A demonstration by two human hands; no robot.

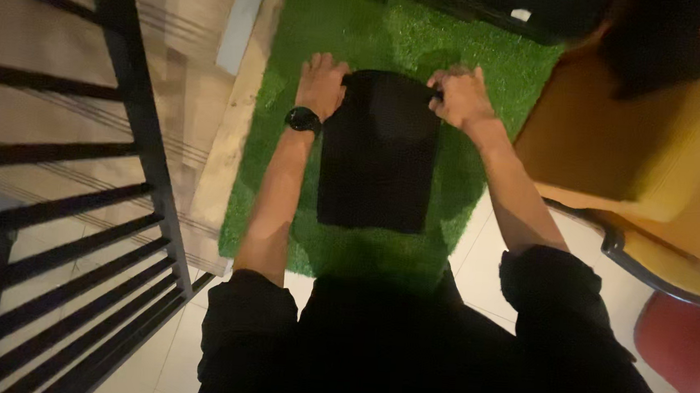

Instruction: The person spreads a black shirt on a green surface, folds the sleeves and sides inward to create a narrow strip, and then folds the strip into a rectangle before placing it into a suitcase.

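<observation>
The green turf mat (361,33) ran from 12 o'clock down toward the person, hemmed at 9 o'clock by black metal railing (137,124) and at 3 o'clock by a yellow chair (657,152); bare turf stayed open around the cloth. A folded black garment (378,153) lay flat at the mat's centre. The left hand (321,84), with a black wristwatch (303,120), pressed its far left corner, fingers together on the fabric. The right hand (459,97) pinched the far right corner, fingers curled on the edge. The garment's kind was hard to make out, and a dark object at 12 o'clock was cut off.
</observation>
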